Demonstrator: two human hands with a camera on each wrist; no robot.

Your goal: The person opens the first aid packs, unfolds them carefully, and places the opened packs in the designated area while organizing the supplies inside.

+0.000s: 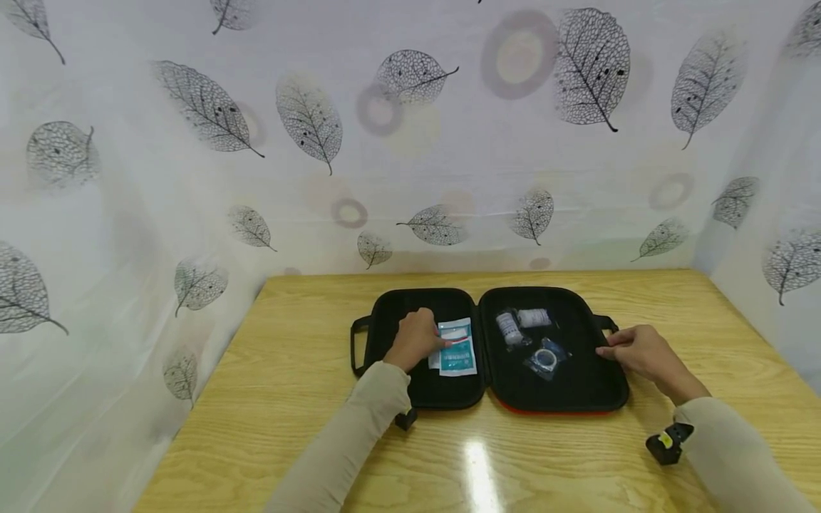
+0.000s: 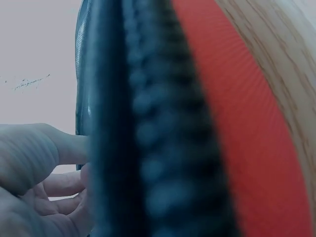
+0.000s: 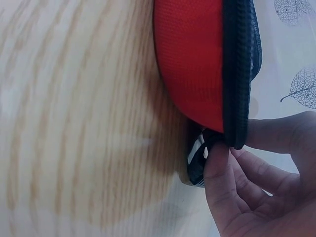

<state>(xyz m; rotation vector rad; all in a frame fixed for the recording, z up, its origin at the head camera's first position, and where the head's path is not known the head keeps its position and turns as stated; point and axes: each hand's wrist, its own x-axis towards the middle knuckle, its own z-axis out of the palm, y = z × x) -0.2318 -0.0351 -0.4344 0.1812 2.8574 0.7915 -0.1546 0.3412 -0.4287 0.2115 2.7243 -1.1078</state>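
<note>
A zip case [image 1: 423, 394], black inside and red outside, lies unfolded on the table. In its left half are flat teal-and-white packets [image 1: 457, 360], partly overlapping. My left hand [image 1: 415, 340] reaches over that half and pinches the packets at their left edge; in the left wrist view the case wall hides its fingertips. Two wrapped white rolls, one a bandage-like roll [image 1: 534, 318], lie in the right half with a clear-wrapped ring-shaped roll [image 1: 546, 359]. At the right rim, beside the black handle [image 1: 606, 324], my right hand [image 3: 266, 170] pinches the case edge between thumb and fingers.
The wooden table [image 1: 301, 456] extends around the case. Behind it hangs a pale leaf-print curtain [image 1: 410, 157], also along both sides. A second handle [image 1: 357, 349] sticks out from the case's left side.
</note>
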